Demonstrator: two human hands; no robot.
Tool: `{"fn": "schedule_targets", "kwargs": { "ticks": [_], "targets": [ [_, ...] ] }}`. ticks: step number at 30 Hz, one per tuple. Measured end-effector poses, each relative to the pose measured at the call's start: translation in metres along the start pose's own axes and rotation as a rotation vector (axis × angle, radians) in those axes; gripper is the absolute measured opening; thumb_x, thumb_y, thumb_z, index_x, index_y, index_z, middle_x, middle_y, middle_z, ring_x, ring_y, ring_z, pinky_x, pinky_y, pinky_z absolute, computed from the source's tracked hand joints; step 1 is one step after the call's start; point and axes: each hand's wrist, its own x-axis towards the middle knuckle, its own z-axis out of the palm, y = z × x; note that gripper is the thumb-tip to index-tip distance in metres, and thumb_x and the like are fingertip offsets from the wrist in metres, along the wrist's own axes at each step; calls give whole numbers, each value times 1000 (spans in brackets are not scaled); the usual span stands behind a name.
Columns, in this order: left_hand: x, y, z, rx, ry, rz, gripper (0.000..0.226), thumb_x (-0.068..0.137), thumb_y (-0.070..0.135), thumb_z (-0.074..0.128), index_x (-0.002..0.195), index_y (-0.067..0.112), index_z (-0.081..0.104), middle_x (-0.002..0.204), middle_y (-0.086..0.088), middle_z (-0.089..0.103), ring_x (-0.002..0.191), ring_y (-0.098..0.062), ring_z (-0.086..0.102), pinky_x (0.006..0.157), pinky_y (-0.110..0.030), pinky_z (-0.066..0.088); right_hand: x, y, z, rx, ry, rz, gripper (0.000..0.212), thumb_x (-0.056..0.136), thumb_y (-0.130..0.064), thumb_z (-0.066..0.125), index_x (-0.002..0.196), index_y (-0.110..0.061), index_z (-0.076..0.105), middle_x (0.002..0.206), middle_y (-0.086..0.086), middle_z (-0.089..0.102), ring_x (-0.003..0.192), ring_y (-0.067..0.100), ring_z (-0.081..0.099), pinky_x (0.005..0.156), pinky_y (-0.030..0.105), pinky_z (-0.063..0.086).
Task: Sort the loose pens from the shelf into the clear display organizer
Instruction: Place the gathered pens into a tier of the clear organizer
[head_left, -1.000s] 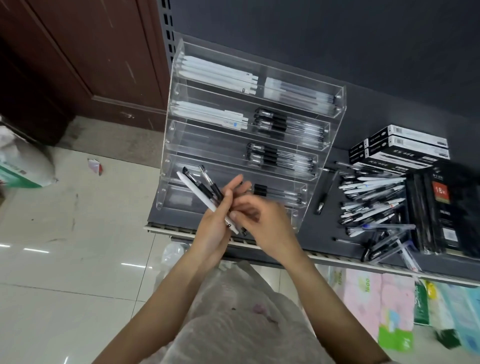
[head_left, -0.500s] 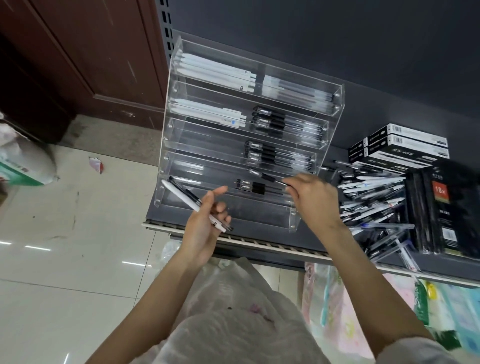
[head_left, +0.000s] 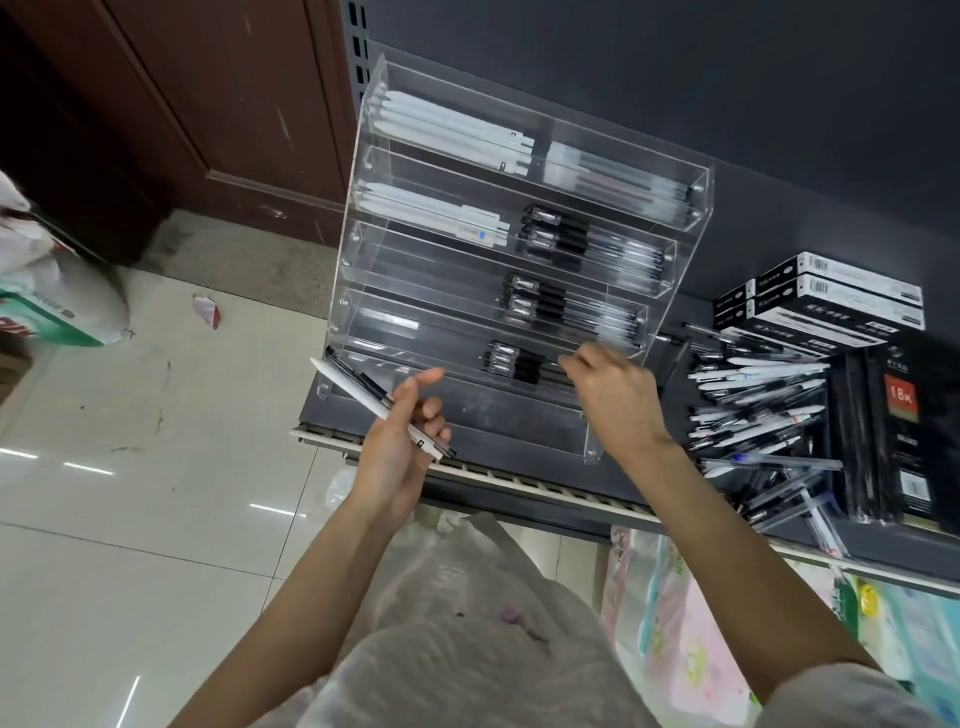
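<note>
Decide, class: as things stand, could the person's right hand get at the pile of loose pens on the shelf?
Probably yes. The right hand is at the organizer, right beside the loose pens. Nothing stands between them, and the pile lies uncovered on the open shelf.
</note>
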Motion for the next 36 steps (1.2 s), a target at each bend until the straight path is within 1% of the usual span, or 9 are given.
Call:
{"fn": "schedule_targets", "kwargs": {
  "ticks": [7, 10, 16, 20, 24, 28, 31, 34, 36],
  "targets": [
    [0, -2, 3, 32, -27, 2, 31, 101, 30, 37, 104, 18, 66, 65, 7, 50, 59, -7, 44, 64, -23, 43, 4, -4, 1, 7, 19, 4, 45, 37, 15, 77, 75, -10, 72, 62, 3, 64, 50, 19, 60, 36, 21, 43],
    [-2, -2, 6, 52, -33, -6, 31, 101, 30, 38, 106, 18, 66, 67, 7, 54, 62, -6, 48, 66, -22, 46, -1, -5, 3, -28, 22, 28, 43, 43, 12, 77, 79, -11, 74, 66, 2, 66, 58, 18, 61, 38, 20, 41],
    [-8, 0, 10, 69, -53, -12, 31, 101, 30, 38, 106, 17, 65, 69, 6, 57, 64, -7, 49, 67, -22, 49, -6, -13, -3, -11, -31, 229, 38, 50, 7, 82, 81, -13, 74, 66, 2, 65, 53, 19, 61, 39, 23, 45],
    [-9, 1, 14, 127, -101, 38, 33, 101, 31, 36, 111, 20, 65, 93, 3, 69, 87, -10, 61, 85, -27, 51, -13, -46, -44, 473, 172, 254, 11, 84, -15, 69, 95, -18, 71, 83, -2, 72, 69, 14, 66, 56, 24, 52],
    [-11, -2, 23, 168, -165, 55, 36, 102, 32, 31, 117, 23, 62, 118, -2, 66, 112, -14, 60, 93, -27, 48, -11, -92, -67, 1001, -97, 268, 9, 88, -26, 65, 96, -24, 67, 87, -12, 72, 77, 0, 66, 71, 23, 54],
    [-12, -4, 25, 194, -205, 59, 42, 95, 40, 35, 124, 20, 58, 122, -2, 64, 110, -13, 61, 92, -25, 50, -11, -91, -61, 1346, -233, 352, 13, 85, -15, 69, 97, -18, 70, 85, -11, 71, 79, -1, 65, 77, 15, 50],
    [-12, -7, 24, 334, -177, 62, 49, 93, 48, 34, 124, 21, 60, 120, 2, 66, 109, -12, 61, 91, -27, 50, -13, -62, -55, 1180, -113, 358, 16, 85, -18, 69, 99, -23, 73, 92, -11, 72, 81, 0, 65, 80, 16, 49],
    [-9, -7, 19, 426, -44, 65, 49, 97, 50, 31, 107, 25, 70, 84, 8, 58, 81, -10, 51, 76, -24, 43, -12, -17, -48, 742, 92, 366, 15, 83, -19, 71, 97, -23, 73, 89, -8, 72, 85, 5, 58, 78, 20, 45],
    [-4, -4, 13, 442, 51, 55, 50, 97, 51, 32, 92, 22, 73, 69, 8, 43, 66, -9, 40, 66, -23, 37, -12, 0, -38, 527, 75, 308, 14, 82, -18, 71, 95, -21, 74, 87, -4, 73, 85, 14, 60, 75, 29, 48]
  ]
}}
